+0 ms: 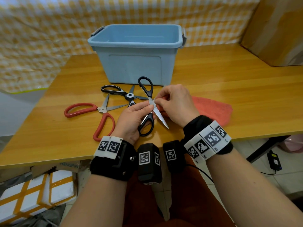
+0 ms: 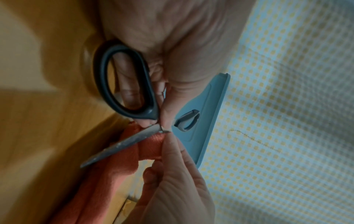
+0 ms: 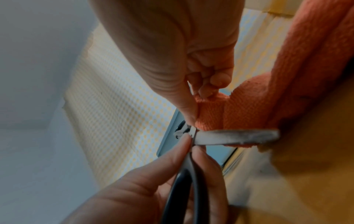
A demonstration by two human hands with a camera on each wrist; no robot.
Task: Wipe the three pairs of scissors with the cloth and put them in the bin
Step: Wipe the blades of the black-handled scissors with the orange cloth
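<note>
Two loose pairs, red-handled scissors (image 1: 96, 114) and black-and-white scissors (image 1: 121, 94), lie left of the left hand (image 1: 131, 119), whose grip pinches black scissors (image 1: 148, 104); right hand (image 1: 175, 105) grips orange cloth (image 1: 213, 108) against their blade, the blue bin (image 1: 136, 53) beyond on the bench (image 1: 229, 89).

Black-handled scissors (image 1: 148, 105): second blade hidden behind right hand (image 1: 175, 105) and left hand (image 1: 131, 119).
Cloth (image 1: 213, 108): near end, by those scissors, covered by right hand.
Grey-handled scissors (image 1: 121, 94): one handle runs under left hand's fingers.
Bin (image 1: 136, 63): floor not visible past near wall.
Wrist views blurred; bin cut to a sliver.
</note>
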